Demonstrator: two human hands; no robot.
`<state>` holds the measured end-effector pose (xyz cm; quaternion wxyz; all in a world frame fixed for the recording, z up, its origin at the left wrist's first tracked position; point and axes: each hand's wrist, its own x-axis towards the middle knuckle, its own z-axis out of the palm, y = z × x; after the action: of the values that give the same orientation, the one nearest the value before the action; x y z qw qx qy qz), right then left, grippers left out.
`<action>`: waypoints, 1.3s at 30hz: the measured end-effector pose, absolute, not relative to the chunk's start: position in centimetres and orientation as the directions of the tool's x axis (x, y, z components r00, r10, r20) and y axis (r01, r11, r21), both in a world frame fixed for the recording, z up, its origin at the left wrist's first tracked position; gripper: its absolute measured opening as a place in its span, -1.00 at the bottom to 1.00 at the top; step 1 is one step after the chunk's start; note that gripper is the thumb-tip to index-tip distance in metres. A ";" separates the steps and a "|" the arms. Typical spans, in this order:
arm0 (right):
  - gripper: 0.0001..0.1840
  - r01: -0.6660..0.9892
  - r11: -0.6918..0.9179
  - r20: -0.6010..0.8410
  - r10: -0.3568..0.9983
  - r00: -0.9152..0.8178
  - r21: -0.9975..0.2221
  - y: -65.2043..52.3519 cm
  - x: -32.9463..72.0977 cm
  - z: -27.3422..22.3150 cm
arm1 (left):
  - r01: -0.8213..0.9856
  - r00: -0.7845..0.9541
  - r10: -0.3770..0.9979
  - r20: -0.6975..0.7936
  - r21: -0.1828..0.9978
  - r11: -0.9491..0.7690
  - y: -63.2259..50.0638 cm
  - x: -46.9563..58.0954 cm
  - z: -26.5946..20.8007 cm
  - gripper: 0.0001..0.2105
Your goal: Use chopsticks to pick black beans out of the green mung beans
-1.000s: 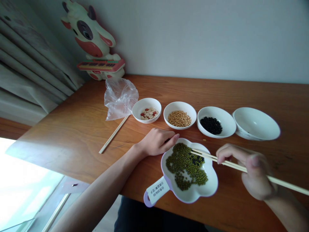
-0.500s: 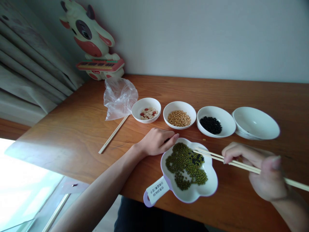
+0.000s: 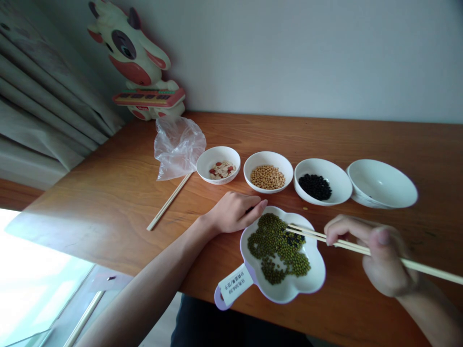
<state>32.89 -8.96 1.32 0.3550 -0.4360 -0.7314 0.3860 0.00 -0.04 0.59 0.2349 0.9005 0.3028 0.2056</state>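
Note:
A white flower-shaped dish [image 3: 315,270] with a purple rim and a labelled handle holds green mung beans [image 3: 269,241] and a small cluster of black beans [image 3: 297,239]. My left hand [image 3: 237,212] lies on the table at the dish's upper left edge, fingers curled and thumb at the rim; the fingers' undersides are hidden. My right hand [image 3: 376,253] is closed round a pair of wooden chopsticks [image 3: 347,246]. Their tips are over the dish, close together beside the black beans. Whether a bean is between the tips cannot be made out.
Behind the dish stand white bowls with pale flakes and red pieces [image 3: 221,169], yellow soybeans [image 3: 267,177] and black beans [image 3: 314,187], plus a white bowl [image 3: 383,183] at right. Left are spare chopsticks [image 3: 169,201], a plastic bag [image 3: 179,147] and a cow toy [image 3: 144,62].
My right hand has moved slightly left with the chopsticks, and their tips have shifted a little left over the dish. My left hand stays at the rim.

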 end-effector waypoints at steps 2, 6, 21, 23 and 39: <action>-0.17 0.334 0.333 0.209 0.911 -0.355 -0.882 -9.0 32.9 1.3 | 0.450 0.732 0.642 0.228 0.546 -0.707 0.0 0.0 0.6 -0.56; -0.09 0.292 0.362 0.267 0.910 -0.317 -0.885 -8.9 33.2 1.7 | 0.449 0.729 0.646 0.225 0.555 -0.700 0.0 -0.1 0.5 -0.57; -0.12 0.387 0.300 0.131 0.904 -0.407 -0.872 -8.8 33.9 0.8 | 0.449 0.724 0.653 0.222 0.567 -0.691 -0.1 0.0 0.5 -0.58; -0.09 0.390 0.287 0.119 0.908 -0.402 -0.875 -8.8 33.8 0.8 | 0.449 0.724 0.652 0.225 0.564 -0.693 -0.1 0.0 0.5 -0.58; -0.06 0.335 0.276 0.118 0.899 -0.422 -0.901 -8.7 33.9 0.5 | 0.441 0.725 0.651 0.224 0.576 -0.689 0.0 -0.1 0.3 -0.59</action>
<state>33.88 -8.69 0.52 0.3300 -0.4243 -0.7273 0.4268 -0.07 -0.03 0.35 0.2499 0.8944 0.3052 0.2106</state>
